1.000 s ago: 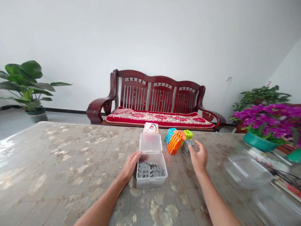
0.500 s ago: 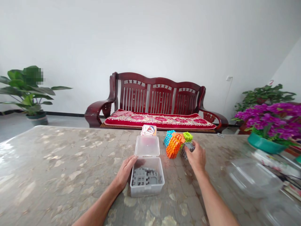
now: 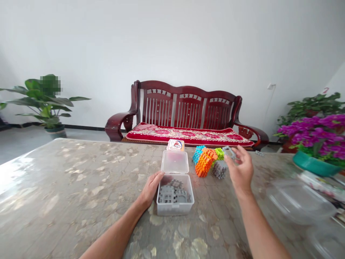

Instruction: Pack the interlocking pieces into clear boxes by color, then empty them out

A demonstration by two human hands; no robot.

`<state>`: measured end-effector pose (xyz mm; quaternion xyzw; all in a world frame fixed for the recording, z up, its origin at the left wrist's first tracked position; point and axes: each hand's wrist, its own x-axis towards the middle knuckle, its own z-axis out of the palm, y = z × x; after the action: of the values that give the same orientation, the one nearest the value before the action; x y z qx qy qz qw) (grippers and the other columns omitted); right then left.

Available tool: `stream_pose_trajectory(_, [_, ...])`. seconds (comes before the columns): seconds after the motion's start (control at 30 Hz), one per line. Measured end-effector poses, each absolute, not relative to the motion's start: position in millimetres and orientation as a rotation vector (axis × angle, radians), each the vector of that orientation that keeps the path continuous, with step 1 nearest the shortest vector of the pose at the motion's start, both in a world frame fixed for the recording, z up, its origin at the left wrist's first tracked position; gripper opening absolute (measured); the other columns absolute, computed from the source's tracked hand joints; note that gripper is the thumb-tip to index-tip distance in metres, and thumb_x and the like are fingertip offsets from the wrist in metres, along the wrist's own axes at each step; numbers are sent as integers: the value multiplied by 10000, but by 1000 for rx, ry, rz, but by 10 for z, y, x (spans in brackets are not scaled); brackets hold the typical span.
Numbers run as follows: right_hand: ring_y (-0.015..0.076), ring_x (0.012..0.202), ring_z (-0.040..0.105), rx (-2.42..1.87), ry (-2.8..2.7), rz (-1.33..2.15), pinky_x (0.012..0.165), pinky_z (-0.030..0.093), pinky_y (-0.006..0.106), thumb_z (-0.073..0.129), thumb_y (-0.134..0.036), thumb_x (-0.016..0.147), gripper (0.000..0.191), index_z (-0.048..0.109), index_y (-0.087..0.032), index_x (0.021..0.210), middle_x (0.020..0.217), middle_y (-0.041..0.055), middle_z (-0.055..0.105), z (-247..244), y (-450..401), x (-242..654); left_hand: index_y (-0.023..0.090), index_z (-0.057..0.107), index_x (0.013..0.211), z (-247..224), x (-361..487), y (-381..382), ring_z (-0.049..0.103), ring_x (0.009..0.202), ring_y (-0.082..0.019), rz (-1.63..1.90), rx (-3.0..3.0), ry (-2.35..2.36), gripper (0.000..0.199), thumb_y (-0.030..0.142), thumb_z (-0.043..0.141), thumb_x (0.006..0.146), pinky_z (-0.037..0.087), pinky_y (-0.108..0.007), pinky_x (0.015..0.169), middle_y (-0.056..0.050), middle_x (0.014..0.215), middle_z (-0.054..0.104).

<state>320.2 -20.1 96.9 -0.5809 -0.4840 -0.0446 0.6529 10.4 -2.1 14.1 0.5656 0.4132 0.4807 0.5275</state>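
My left hand [image 3: 151, 187] is closed on the left rim of a clear plastic box [image 3: 175, 209], near its hinge. Inside lie several grey interlocking building pieces [image 3: 172, 195]; the lid [image 3: 175, 162] is flipped back onto the table. Between the thumb and fingers of my right hand [image 3: 241, 167] is a light grey, frame-like building piece [image 3: 228, 152], held above the table. Just left of this hand stands a stack of grey pieces [image 3: 220, 169]. Beside it are stacks of orange [image 3: 205, 163], blue [image 3: 198, 154] and lime green pieces [image 3: 219, 154].
A small box with a printed label [image 3: 175, 145] sits behind the lid. Small grey pieces [image 3: 259, 153] lie at the table's far edge. Clear plastic containers [image 3: 299, 201] and a green pot of purple flowers [image 3: 312, 163] stand to the right. A wooden bench [image 3: 188, 111] is behind the table.
My right hand has left the grey stack, moving up and right with a light grey frame-like piece in its fingers. My left hand stays at the box. The view has shifted slightly.
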Motion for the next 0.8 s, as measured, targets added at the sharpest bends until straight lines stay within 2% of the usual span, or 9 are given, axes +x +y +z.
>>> stream_pose_trajectory(0.1, [247, 1086, 602, -1243, -1381, 167, 902, 457, 401, 675, -381, 751, 523, 574, -213, 1236, 1194, 109, 656, 1199, -425, 2891, 142, 696, 783, 174, 113, -41, 663, 789, -230, 1143, 1348, 977, 431, 528, 512, 834, 505, -316, 775, -59, 818, 746])
stream_pose_trajectory(0.27, [217, 1065, 601, -1234, -1843, 458, 959, 450, 384, 693, -250, 694, 562, 571, -246, 1242, 1161, 57, 664, 1107, -609, 2395, 147, 700, 780, 244, 113, -68, 653, 799, -228, 1149, 1391, 994, 432, 510, 477, 849, 499, -317, 788, -53, 819, 742])
stream_pose_trajectory(0.57, [241, 1076, 570, -1275, -2036, 380, 987, 432, 406, 688, -147, 624, 585, 616, -261, 1193, 1141, 47, 657, 808, -530, 2178, 165, 723, 788, 271, 100, -82, 633, 862, -251, 1199, 1456, 1047, 413, 502, 487, 834, 490, -315, 806, -61, 857, 746])
stream_pose_trajectory(0.67, [238, 1056, 587, -1291, -1962, 306, 961, 450, 400, 646, -171, 669, 463, 660, -263, 1123, 1113, 45, 677, 856, -500, 2246, 158, 730, 835, 274, 92, -87, 637, 885, -251, 1177, 1466, 1030, 430, 495, 464, 856, 485, -313, 815, -61, 875, 746])
stream_pose_trajectory(0.8, [231, 961, 638, -1384, -1721, 189, 878, 483, 379, 575, -284, 761, 280, 704, -234, 1005, 1019, 53, 724, 936, -371, 2566, 159, 729, 835, 276, 84, -82, 641, 895, -240, 1187, 1489, 1038, 417, 481, 465, 859, 465, -312, 877, -53, 900, 747])
